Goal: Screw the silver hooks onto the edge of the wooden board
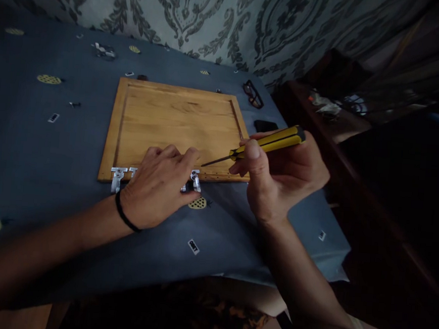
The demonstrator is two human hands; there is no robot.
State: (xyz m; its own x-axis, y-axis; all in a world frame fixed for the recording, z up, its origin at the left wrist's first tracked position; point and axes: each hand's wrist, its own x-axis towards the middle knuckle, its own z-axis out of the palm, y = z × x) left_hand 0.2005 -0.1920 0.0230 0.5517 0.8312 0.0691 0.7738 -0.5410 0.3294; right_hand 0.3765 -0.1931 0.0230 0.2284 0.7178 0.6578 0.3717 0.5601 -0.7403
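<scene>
Gripping the screwdriver [270,140], my right hand [281,182] aims along the cabinet door [177,118]'s near edge at the hinge [195,180] my left hand [158,190] pinches.

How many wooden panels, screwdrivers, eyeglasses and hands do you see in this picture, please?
Wooden panel: 1
Screwdriver: 1, held in the right hand
Eyeglasses: 1
Hands: 2; the left hand touches a metal hinge
Total: 5
</scene>
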